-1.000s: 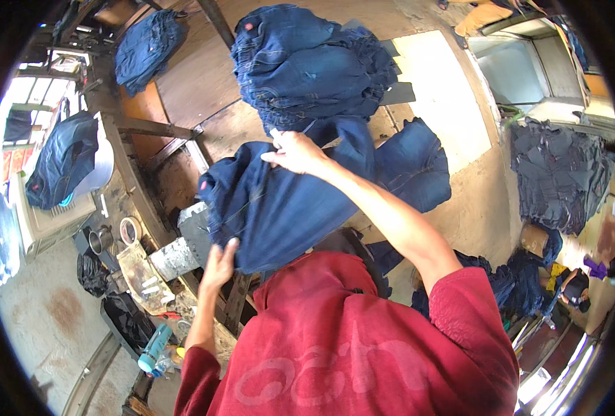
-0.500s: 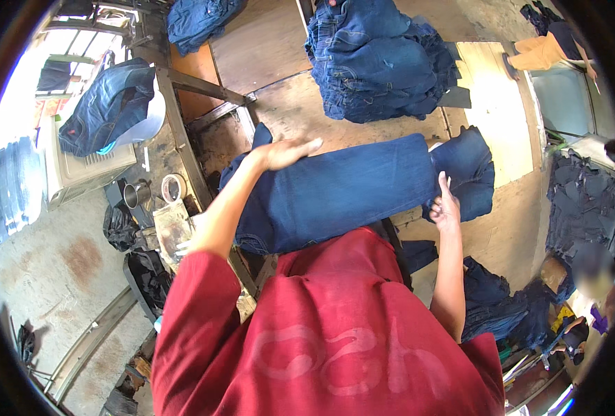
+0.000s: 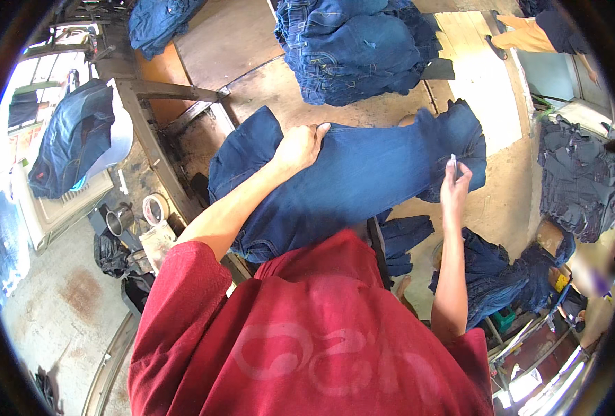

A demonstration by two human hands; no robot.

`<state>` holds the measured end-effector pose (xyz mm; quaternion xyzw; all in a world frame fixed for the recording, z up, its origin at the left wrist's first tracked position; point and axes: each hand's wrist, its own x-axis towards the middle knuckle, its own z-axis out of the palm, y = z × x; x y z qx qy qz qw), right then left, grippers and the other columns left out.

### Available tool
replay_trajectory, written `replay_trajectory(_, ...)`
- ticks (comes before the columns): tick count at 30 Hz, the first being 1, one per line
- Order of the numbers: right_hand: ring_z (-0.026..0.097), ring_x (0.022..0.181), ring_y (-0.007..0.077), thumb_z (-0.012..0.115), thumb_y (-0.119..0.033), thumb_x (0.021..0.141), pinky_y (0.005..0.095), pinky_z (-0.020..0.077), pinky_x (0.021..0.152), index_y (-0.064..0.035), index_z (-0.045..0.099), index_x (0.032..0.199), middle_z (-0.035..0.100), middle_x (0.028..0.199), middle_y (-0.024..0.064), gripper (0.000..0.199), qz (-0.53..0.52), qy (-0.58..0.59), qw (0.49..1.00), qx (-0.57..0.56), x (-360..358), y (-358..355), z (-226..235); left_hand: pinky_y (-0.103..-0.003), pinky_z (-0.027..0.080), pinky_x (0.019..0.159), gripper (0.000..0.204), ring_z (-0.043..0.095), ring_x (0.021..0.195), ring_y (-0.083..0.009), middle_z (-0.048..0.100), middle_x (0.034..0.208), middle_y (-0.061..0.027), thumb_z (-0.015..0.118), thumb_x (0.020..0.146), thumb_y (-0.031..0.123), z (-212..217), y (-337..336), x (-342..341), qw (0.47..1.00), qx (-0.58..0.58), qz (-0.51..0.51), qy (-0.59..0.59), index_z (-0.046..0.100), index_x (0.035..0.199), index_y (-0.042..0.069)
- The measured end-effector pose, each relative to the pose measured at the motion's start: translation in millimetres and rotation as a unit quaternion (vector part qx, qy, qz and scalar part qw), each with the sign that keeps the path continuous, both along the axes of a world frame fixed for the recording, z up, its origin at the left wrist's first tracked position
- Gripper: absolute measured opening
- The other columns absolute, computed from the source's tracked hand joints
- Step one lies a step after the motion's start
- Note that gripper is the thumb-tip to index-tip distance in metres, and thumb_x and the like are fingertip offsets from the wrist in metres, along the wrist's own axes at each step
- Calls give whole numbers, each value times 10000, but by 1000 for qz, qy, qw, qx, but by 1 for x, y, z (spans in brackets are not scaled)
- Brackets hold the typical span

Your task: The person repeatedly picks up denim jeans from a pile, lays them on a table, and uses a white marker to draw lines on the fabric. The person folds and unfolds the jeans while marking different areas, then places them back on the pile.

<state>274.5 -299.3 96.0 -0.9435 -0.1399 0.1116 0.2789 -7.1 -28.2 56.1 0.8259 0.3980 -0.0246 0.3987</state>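
Closing over the upper edge of the dark blue jeans, the left hand sits in a tight fist, knuckles up, with cloth bunched beneath it. From my end of the link I see the right hand near the far right end of the same garment, thumb and finger pinching a small white object; I cannot tell what it is, nor whether that hand also touches the denim.

The jeans stretch slantwise just in front of the wearer's red shirt, one part folded up at the left and the right end overlapping a rumpled denim piece. Beyond them I have a tall stack of jeans on the plywood surface, with a pale board to its right.

On my left side, a tape roll stands just beside a metal cup, and a denim garment is draped over a beige casing. At the right I see a dark grey cloth pile, a denim heap below it, and another person in tan trousers toward the upper corner.
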Motion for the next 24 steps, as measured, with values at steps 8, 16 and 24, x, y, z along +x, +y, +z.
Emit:
replay_trajectory(8, 669, 598, 230, 746, -115, 975, 384, 550, 558, -92, 749, 1216, 694, 751, 46, 242, 438, -66, 888, 126, -201, 68, 57, -593, 583, 632, 349, 723, 689, -498, 699, 700, -269, 559, 1126, 434, -46, 30, 6, 993, 98, -57, -40, 639, 1198, 102)
replay_trajectory(16, 598, 567, 187, 756, -85, 898, 352, 525, 536, -94, 808, 1152, 598, 670, -2, 259, 480, -116, 867, 71, -221, 92, 32, -590, 586, 633, 280, 728, 682, -486, 706, 715, -288, 543, 1131, 343, -45, 26, 4, 993, 95, -12, -73, 577, 1261, 98)
replay_trajectory(24, 624, 572, 179, 823, -82, 854, 330, 510, 532, -119, 814, 1168, 643, 671, 0, 317, 484, -96, 868, 57, -216, 39, 59, -588, 580, 629, 251, 720, 649, -464, 706, 697, -240, 481, 1146, 341, -55, 23, 6, 993, 108, -5, -56, 564, 1267, 137)
